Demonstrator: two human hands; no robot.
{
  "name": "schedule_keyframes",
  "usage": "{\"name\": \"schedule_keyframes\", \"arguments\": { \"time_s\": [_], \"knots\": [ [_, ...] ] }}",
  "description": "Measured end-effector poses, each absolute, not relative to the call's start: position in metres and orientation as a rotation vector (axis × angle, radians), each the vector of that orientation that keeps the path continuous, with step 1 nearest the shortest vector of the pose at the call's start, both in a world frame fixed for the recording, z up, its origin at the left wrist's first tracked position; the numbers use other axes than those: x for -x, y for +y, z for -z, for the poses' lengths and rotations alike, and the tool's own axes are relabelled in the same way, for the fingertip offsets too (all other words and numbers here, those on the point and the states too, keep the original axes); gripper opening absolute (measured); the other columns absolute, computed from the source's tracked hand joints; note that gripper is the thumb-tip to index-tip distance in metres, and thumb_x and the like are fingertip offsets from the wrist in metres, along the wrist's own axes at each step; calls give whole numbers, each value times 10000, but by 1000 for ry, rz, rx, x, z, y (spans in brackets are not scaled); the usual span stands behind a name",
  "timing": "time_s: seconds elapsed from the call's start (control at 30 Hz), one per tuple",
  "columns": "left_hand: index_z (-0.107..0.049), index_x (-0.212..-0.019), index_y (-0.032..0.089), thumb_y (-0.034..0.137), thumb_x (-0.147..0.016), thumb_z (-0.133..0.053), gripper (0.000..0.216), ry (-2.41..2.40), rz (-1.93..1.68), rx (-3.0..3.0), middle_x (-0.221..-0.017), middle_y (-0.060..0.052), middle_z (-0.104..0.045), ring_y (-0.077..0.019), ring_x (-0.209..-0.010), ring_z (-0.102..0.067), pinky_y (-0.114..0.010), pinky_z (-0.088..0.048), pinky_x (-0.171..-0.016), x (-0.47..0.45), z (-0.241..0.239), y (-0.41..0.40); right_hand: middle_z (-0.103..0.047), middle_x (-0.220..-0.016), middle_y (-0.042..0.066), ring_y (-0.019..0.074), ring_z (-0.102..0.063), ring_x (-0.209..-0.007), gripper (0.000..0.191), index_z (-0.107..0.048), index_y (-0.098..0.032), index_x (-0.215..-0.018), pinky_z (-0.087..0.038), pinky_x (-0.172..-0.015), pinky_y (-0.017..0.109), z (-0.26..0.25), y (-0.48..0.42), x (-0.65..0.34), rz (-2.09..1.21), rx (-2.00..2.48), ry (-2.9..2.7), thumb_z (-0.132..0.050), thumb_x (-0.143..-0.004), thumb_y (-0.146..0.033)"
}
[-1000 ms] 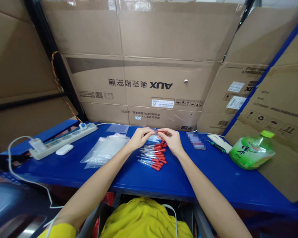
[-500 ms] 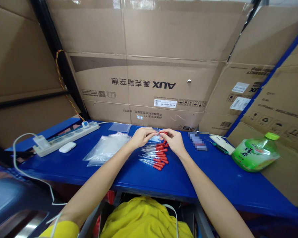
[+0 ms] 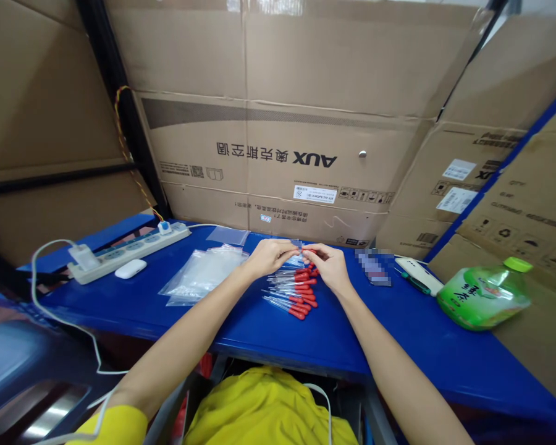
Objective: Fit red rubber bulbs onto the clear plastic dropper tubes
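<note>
Both my hands meet over the far part of the blue table. My right hand [image 3: 330, 264] is closed in a pinch on the red rubber bulb [image 3: 309, 251] of a dropper. Fingertip to fingertip with it, my left hand [image 3: 271, 256] pinches the same dropper's other end, mostly hidden by the fingers. Just below lie several droppers [image 3: 294, 299] in a fanned row, clear tubes pointing left and red bulbs right. More clear tubes [image 3: 295, 261] show under my hands. Left of my left hand is a stack of clear plastic bags [image 3: 204, 277].
A white power strip [image 3: 130, 252] and a small white case [image 3: 130, 268] are on the left of the blue table [image 3: 343, 334]. On the right lie a blurred-out packet [image 3: 374, 267], a white-and-green tool [image 3: 419, 276] and a green bottle [image 3: 484, 295]. Cardboard [image 3: 278, 136] walls the back.
The view has shifted slightly, so everything sits a little further right. My hands stay together at the red bulb, with the left fingers slightly more curled over.
</note>
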State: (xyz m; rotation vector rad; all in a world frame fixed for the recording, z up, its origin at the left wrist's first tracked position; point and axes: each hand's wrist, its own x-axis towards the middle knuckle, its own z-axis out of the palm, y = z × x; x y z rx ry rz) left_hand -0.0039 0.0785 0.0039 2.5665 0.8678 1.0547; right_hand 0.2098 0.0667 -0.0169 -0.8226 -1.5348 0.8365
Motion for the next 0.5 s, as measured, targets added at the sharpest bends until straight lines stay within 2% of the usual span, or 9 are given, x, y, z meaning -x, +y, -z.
{"name": "schedule_keyframes", "arguments": {
  "time_s": [0.2, 0.33, 0.4, 0.5],
  "knots": [
    [-785, -1072, 214, 466, -1052, -469, 404, 878, -1125, -2569, -895, -91, -726, -206, -837, -651, -286, -422, -766, 0, 2, 80, -793, -795, 49, 233, -739, -682, 279, -806, -223, -915, -623, -697, 376, 14, 66, -210, -826, 814, -1566, -798, -775, -464],
    [-801, -1019, 206, 496, -1015, -546, 387, 943, -1208, -2430, -909, -75, -739, -198, -820, -641, -290, -432, -765, -3, 3, 83, -765, -727, 36, 213, -705, -626, 276, -807, -217, -921, -602, -649, 347, 12, 69, -213, -838, 835, -1543, -804, -772, -449],
    [-798, -980, 182, 532, -980, -594, 405, 986, -1275, -2205, -828, -54, -711, -174, -738, -605, -280, -423, -698, -4, 1, 83, -742, -692, 28, 202, -679, -595, 290, -802, -213, -922, -579, -605, 331, 12, 71, -215, -818, 859, -1511, -801, -775, -463],
    [-754, -1062, 150, 602, -954, -595, 492, 891, -1333, -1655, -681, -4, -578, -111, -559, -453, -253, -343, -545, -7, -1, 83, -743, -729, 30, 194, -666, -594, 294, -794, -212, -934, -557, -581, 319, 13, 74, -218, -783, 863, -1449, -801, -776, -460]
  ]
}}
